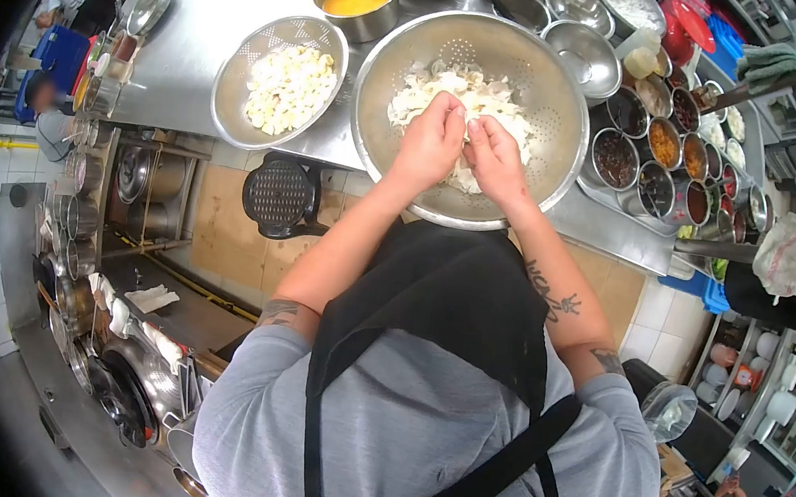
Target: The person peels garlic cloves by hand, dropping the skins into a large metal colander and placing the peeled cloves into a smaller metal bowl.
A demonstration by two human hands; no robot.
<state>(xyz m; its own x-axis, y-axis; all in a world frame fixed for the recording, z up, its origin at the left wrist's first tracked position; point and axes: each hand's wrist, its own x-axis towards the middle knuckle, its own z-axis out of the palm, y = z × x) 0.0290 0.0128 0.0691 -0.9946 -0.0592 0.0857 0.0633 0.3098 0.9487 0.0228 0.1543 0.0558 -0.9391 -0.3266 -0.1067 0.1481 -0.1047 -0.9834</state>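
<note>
My left hand (435,135) and my right hand (495,154) meet over a large perforated metal colander (376,99). The fingertips of both are pinched close together, and whatever is between them is too small to make out. Below the hands lies a heap of off-white, flaky pieces (507,114), perhaps garlic with papery skins. To the left stands a smaller colander (229,97), tilted a little. It holds many smooth, pale cream pieces (288,89) that look like peeled garlic cloves.
A metal pot (379,26) of orange-yellow liquid stands behind the colanders. Steel bowls (582,58) crowd the back right, beside several tins of sauces and spices (614,158). A black ridged stool (279,194) is under the counter's edge. Another person (49,120) is at far left.
</note>
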